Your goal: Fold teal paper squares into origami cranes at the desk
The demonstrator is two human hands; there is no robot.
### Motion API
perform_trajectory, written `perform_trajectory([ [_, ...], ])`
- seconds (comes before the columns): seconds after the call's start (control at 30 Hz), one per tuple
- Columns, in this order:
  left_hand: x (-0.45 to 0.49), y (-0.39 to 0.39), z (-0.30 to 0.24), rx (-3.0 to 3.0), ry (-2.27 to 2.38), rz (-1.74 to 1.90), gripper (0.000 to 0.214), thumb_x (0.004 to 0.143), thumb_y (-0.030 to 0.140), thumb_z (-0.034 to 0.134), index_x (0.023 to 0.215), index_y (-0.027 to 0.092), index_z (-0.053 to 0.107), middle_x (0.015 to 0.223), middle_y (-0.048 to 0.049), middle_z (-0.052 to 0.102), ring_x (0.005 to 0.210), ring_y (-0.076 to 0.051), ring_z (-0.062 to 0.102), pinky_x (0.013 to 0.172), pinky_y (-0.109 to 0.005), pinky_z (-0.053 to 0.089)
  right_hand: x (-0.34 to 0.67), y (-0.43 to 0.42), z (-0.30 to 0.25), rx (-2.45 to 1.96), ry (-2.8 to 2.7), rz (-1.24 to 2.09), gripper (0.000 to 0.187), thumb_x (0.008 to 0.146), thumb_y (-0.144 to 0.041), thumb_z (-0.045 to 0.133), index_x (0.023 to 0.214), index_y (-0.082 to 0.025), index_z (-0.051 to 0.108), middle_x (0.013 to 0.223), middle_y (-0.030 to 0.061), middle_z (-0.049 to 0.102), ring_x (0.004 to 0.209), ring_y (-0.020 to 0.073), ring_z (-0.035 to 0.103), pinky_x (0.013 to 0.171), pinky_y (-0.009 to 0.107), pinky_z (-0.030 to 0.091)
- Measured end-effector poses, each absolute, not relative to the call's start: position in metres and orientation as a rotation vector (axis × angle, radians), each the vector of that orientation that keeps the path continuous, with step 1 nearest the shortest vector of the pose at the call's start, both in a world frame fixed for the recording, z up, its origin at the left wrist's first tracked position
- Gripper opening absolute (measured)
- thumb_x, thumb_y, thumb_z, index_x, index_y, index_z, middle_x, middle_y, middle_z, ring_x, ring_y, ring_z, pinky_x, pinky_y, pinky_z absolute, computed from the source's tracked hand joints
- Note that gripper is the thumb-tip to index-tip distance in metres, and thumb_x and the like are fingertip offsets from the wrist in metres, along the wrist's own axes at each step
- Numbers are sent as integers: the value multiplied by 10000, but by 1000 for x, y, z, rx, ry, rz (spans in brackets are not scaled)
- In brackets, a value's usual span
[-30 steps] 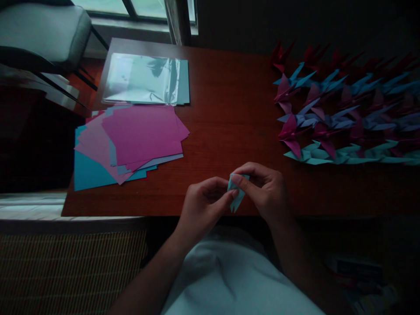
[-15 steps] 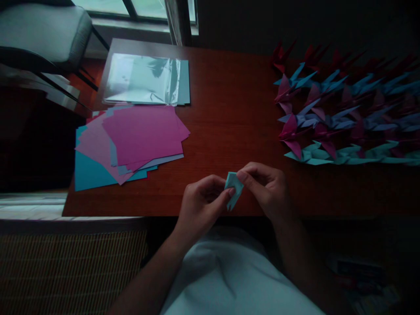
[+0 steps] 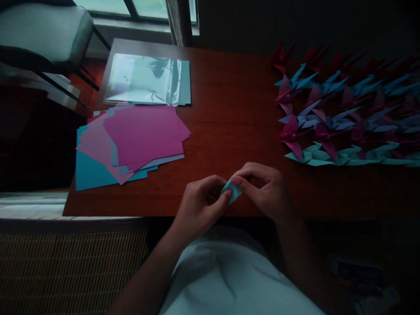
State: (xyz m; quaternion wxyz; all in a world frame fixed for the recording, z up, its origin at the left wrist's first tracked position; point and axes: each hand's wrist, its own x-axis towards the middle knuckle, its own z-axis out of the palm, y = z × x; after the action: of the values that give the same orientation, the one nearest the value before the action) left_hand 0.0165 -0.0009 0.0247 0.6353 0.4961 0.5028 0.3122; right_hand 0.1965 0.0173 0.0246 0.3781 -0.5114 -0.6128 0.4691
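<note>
Between my two hands is a small folded piece of light teal origami paper [image 3: 234,193], held over the table's front edge. My left hand [image 3: 205,201] pinches it from the left, the thumb lying across its face. From the upper right, my right hand [image 3: 262,186] grips its top corner between thumb and forefinger. The fingertips cover part of the paper, so its exact fold is hard to make out. Folded paper cranes in light teal [image 3: 344,155], magenta [image 3: 290,131], blue [image 3: 298,78] and other colours stand in rows to the right.
Loose magenta and pink sheets [image 3: 147,133] lie fanned on the left over a blue sheet [image 3: 95,175]. Behind them is a clear plastic packet of pale sheets [image 3: 144,81]. The wooden table [image 3: 226,113] ends just before my body; a chair [image 3: 49,35] stands at far left.
The teal paper has turned in my fingers, and less of it shows below my left thumb. My right hand has shifted slightly left, towards my left hand.
</note>
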Motion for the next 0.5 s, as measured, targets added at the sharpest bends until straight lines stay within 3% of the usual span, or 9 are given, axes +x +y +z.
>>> perform_trajectory([
  [0.27,19,2,28,928,1137,914,203,827,308,772,940,175,669,880,-23,704,775,-132,651,695,-203,514,178,9,3,-1382,-1024,1202,202,851,-422,737,802,-226,734,738,4,709,673,144,650,591,255,535],
  [0.37,19,2,26,855,1147,940,203,791,282,807,889,173,667,837,-8,704,749,-121,650,684,-190,515,175,6,2,-1394,-1006,1188,196,848,-426,744,827,-231,739,742,-1,708,654,133,644,567,236,534],
  [0.43,18,2,25,854,1187,957,177,789,270,806,845,167,673,772,5,683,696,-105,622,634,-174,492,179,5,5,-1374,-1080,1188,164,863,-396,736,940,-251,743,785,-7,708,663,127,649,564,228,537],
  [0.5,16,3,24,868,1208,964,161,792,263,800,837,164,682,746,9,672,665,-98,599,605,-169,477,186,5,11,-1339,-1230,1153,271,876,-354,727,1137,-285,705,882,-2,710,730,135,669,604,241,560],
])
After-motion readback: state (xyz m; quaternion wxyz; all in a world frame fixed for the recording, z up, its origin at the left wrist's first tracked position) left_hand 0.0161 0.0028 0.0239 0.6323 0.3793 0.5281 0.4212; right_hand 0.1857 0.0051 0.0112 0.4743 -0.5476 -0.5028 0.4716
